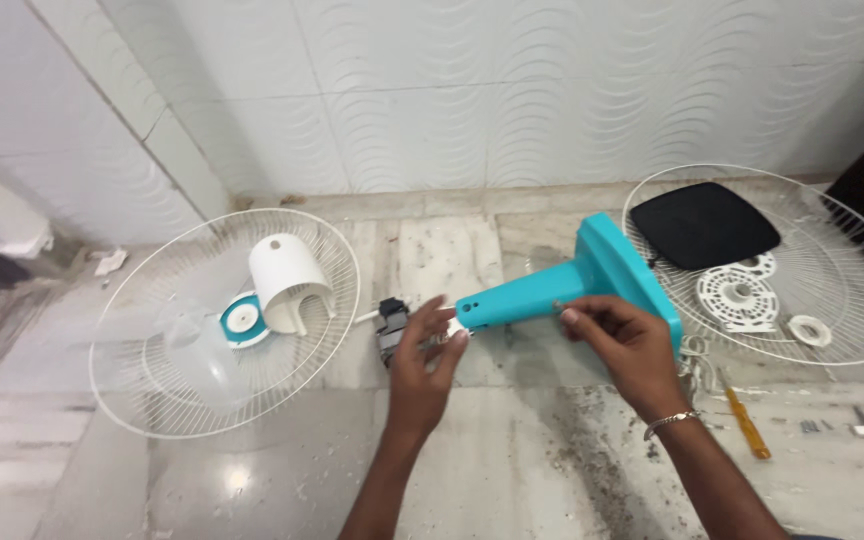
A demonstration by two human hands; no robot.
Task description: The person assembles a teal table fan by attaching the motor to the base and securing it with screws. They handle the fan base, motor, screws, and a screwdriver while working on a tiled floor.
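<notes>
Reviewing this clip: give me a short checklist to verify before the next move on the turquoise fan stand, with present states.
1. Right hand grips the turquoise plastic fan stand along its neck: ok.
2. Left hand pinches at the neck's end, beside the dark motor unit: ok.
3. Motor seated in the neck: cannot tell, fingers hide the joint.
4. White domed motor cover rests on the left white wire grille, apart from both hands: ok.
5. Orange-handled screwdriver lies on the floor near the right wrist: ok.

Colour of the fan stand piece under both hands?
Turquoise fan stand, seen in the head view; left hand at its narrow end, right hand on its neck.
</notes>
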